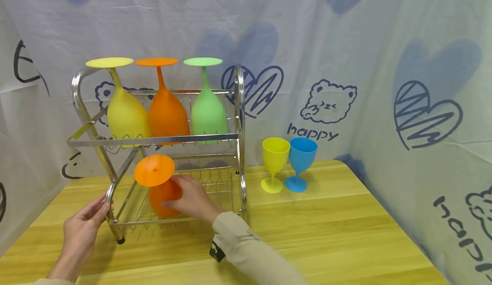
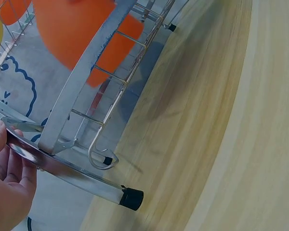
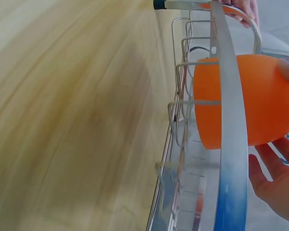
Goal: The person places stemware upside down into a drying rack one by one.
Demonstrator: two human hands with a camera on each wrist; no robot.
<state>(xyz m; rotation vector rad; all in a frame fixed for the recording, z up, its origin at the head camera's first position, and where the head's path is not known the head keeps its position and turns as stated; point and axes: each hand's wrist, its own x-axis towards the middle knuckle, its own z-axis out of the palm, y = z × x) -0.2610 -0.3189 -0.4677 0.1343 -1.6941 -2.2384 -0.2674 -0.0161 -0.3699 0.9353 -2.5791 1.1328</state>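
Three upturned plastic goblets [image 1: 168,115] top the chrome-metal rack [image 1: 240,110] my left hand [image 1: 81,227] grips; my right hand [image 1: 195,200] grips an orange goblet [image 1: 158,196]. Yellow and blue goblets [image 1: 275,152] remain at three o'clock.

The person's right sleeve [image 1: 255,246] was beige and long, creased near the cuff [image 1: 223,225]. A small black device [image 1: 217,252] with a yellowish mark [image 1: 215,248] showed beneath.

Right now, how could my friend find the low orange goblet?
On the wood-grain table stands a two-tier metal dish rack. Look at its lower tier, beneath the upper row of three upside-down goblets. The orange goblet there is the only one held, gripped by the person's right hand.
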